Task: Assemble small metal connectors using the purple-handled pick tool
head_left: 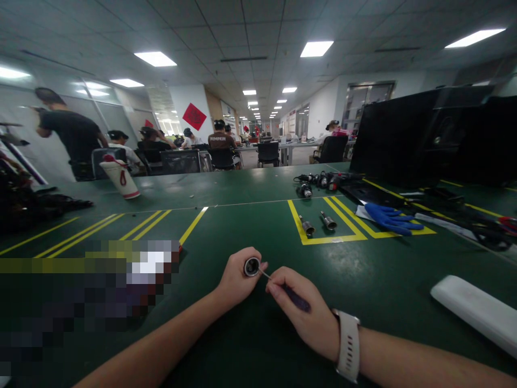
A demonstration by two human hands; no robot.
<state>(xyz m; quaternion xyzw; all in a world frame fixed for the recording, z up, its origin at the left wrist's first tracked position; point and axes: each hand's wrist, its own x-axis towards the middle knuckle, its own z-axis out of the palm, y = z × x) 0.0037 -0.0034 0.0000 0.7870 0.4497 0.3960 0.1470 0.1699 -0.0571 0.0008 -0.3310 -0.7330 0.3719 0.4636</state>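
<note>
**Silvery metal cylinder with a hollow end (252, 267) in our left hand (233, 280), thin metal-shafted tool with a dark handle (298, 299) in our right hand (319, 323)**

Our left fingers are curled round the cylinder, grasping it with its hollow end facing us. Our right fingers pinch the tool near its shaft, the handle lying back across the palm. The shaft points from the right fingertips to the cylinder's rim, just beside the left thumb; we cannot tell whether its tip touches or goes inside. A white-strapped watch (348, 346) sits on the wrist behind our right fingers.

Both hands are over the dark green tabletop (238, 226). Beyond our right fingertips, slightly to the right, two silvery cup-ended metal parts (318, 222) lie apart within a yellow tape outline (317, 241). Past them is a cluster of dark cabled metal pieces (323, 180). Farther right of our fingers lie a blue glove (391, 218) and, nearer us, a long white rounded block (476, 310). Well beyond our left fingers, to the left, stands a white-and-red cup (121, 178).
</note>
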